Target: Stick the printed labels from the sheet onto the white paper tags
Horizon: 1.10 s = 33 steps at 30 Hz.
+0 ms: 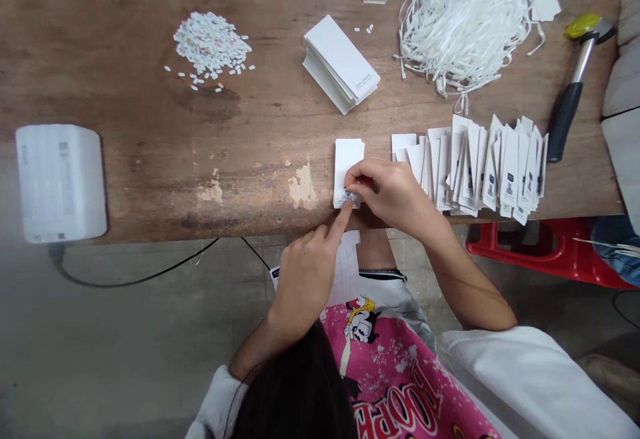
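Note:
A small stack of white cards lies at the table's front edge. My left hand reaches up from below, its index finger stretched onto the printed lower end of the top card. From the right, my right hand pinches its thumb and index finger together over the same printed spot; whatever is between those fingertips is too small to make out. Beside my right hand, a row of overlapping white tags runs to the right. A taller stack of white cards sits farther back.
Small white pieces are heaped at the back left. A tangle of white strings lies at the back right, near a black-handled hammer. On the far left sits a white box-shaped device with a cable. A red stool stands below the right edge.

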Tool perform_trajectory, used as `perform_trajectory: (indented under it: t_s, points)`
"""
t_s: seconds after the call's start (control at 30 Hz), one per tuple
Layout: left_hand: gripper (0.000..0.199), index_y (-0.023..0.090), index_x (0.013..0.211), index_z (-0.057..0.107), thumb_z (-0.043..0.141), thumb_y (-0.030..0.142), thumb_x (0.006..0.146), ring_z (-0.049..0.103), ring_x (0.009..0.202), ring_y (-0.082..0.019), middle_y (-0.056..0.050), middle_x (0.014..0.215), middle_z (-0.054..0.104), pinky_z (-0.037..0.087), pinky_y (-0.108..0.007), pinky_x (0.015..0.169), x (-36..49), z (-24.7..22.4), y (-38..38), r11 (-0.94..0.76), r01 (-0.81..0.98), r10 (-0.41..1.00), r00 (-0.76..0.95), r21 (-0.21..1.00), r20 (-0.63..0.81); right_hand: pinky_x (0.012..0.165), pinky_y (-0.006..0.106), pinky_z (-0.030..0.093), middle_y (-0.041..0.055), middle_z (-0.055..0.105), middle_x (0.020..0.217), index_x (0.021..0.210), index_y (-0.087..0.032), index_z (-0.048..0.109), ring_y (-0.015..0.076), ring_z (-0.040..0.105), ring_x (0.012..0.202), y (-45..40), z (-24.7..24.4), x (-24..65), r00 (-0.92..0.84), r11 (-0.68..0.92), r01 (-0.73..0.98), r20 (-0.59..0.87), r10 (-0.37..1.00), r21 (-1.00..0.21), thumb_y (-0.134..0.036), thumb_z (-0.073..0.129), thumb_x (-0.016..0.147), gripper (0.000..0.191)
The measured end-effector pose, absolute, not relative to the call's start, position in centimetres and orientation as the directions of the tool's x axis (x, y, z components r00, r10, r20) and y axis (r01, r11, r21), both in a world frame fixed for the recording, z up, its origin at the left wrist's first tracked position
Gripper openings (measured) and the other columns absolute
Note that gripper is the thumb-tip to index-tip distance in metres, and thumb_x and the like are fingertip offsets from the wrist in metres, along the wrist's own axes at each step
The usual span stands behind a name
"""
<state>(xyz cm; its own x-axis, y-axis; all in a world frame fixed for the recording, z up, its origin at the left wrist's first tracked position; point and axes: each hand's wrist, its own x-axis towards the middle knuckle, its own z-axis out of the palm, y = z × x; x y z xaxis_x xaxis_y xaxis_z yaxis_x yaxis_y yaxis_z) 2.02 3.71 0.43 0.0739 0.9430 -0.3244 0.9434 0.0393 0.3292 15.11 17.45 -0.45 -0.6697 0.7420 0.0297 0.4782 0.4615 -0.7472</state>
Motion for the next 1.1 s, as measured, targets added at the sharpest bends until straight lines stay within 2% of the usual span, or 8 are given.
perform_trajectory:
  t_s: [0.23, 0.3, 0.43, 0.53, 0.67, 0.83, 1.0, 1.1]
  points:
    - [0.065, 0.028, 0.151, 0.018, 0.047, 0.015, 0.094, 0.065, 0.072, -0.017, 0.002, 0.082, 0.064, 0.047, -0.028, 0.059, 3.2, 0.9, 3.8, 0.08, 0.976, 0.945, -0.009, 0.203, -0.327, 0.064, 0.027, 0.043, 0.0027, 0.066, 0.075, 0.076, -0.016, 0.063, 0.015, 0.058, 0.069, 17.0, -0.3, 14.9, -0.659, 0.498, 0.529, 0.038, 0.752, -0.687, -0.005, 0.057, 0.081, 0.013]
    - [0.065, 0.028, 0.151, 0.019, 0.047, 0.015, 0.094, 0.065, 0.072, -0.017, 0.003, 0.081, 0.064, 0.047, -0.028, 0.058, 3.4, 0.9, 3.7, 0.08, 0.977, 0.949, -0.014, 0.198, -0.315, 0.064, 0.027, 0.045, 0.0034, 0.068, 0.079, 0.088, -0.016, 0.065, 0.017, 0.061, 0.073, 16.6, -0.1, 15.0, -0.636, 0.504, 0.572, 0.038, 0.771, -0.648, -0.009, 0.06, 0.082, 0.01]
    - [0.065, 0.029, 0.15, 0.02, 0.048, 0.015, 0.093, 0.066, 0.073, -0.017, 0.003, 0.081, 0.065, 0.047, -0.029, 0.058, 3.4, 1.0, 3.7, 0.093, 0.973, 0.949, -0.023, 0.211, -0.313, 0.074, 0.034, 0.053, 0.0116, 0.067, 0.116, 0.128, -0.016, 0.052, 0.0236, 0.064, 0.097, 15.4, 0.4, 15.7, -0.562, 0.531, 0.647, 0.127, 0.817, -0.547, -0.021, 0.06, 0.088, 0.041]
    - [0.066, 0.029, 0.15, 0.019, 0.048, 0.015, 0.093, 0.066, 0.074, -0.018, 0.002, 0.082, 0.066, 0.046, -0.029, 0.059, 3.3, 1.0, 3.9, 0.1, 0.97, 0.948, -0.025, 0.224, -0.318, 0.092, 0.041, 0.052, 0.0165, 0.05, 0.141, 0.137, -0.015, 0.045, 0.0266, 0.057, 0.119, 14.3, 0.4, 16.2, -0.533, 0.581, 0.663, 0.248, 0.809, -0.471, -0.02, 0.049, 0.094, 0.043]
    - [0.059, 0.027, 0.147, 0.023, 0.048, 0.019, 0.094, 0.069, 0.078, -0.019, 0.0, 0.092, 0.071, 0.046, -0.028, 0.061, 3.1, 1.0, 3.7, 0.164, 0.94, 0.937, -0.053, 0.3, -0.346, 0.108, 0.047, 0.042, 0.0153, 0.052, 0.14, 0.137, -0.013, 0.046, 0.0267, 0.044, 0.134, 12.4, -1.1, 16.4, -0.676, 0.711, 0.593, 0.245, 0.695, -0.378, -0.015, 0.044, 0.095, 0.043]
    - [0.052, 0.016, 0.139, 0.028, 0.052, 0.024, 0.093, 0.07, 0.078, -0.02, -0.002, 0.091, 0.073, 0.046, -0.027, 0.062, 3.2, 0.8, 1.8, 0.305, 0.85, 0.93, -0.168, 0.43, -0.328, 0.11, 0.048, 0.041, 0.0163, 0.051, 0.14, 0.134, -0.008, 0.05, 0.0289, 0.042, 0.135, 11.2, -3.0, 16.5, -0.728, 0.775, 0.57, 0.269, 0.63, -0.272, -0.017, 0.049, 0.095, 0.04]
    - [0.057, 0.017, 0.14, 0.026, 0.055, 0.021, 0.091, 0.07, 0.074, -0.017, 0.0, 0.088, 0.073, 0.047, -0.025, 0.062, 3.5, 0.3, -0.1, 0.297, 0.8, 0.949, -0.189, 0.522, -0.251, 0.108, 0.051, 0.043, 0.0116, 0.059, 0.133, 0.125, -0.012, 0.059, 0.0281, 0.048, 0.131, 11.8, -2.3, 16.9, -0.752, 0.798, 0.525, 0.278, 0.598, -0.298, -0.015, 0.049, 0.095, 0.031]
    - [0.055, 0.019, 0.14, 0.031, 0.055, 0.024, 0.091, 0.07, 0.074, -0.018, 0.001, 0.088, 0.073, 0.047, -0.026, 0.062, 3.3, 0.3, -0.5, 0.308, 0.789, 0.947, -0.201, 0.532, -0.249, 0.109, 0.051, 0.044, 0.0107, 0.059, 0.134, 0.131, -0.015, 0.054, 0.026, 0.048, 0.131, 12.3, -1.0, 17.6, -0.76, 0.814, 0.463, 0.315, 0.568, -0.35, -0.01, 0.046, 0.094, 0.038]
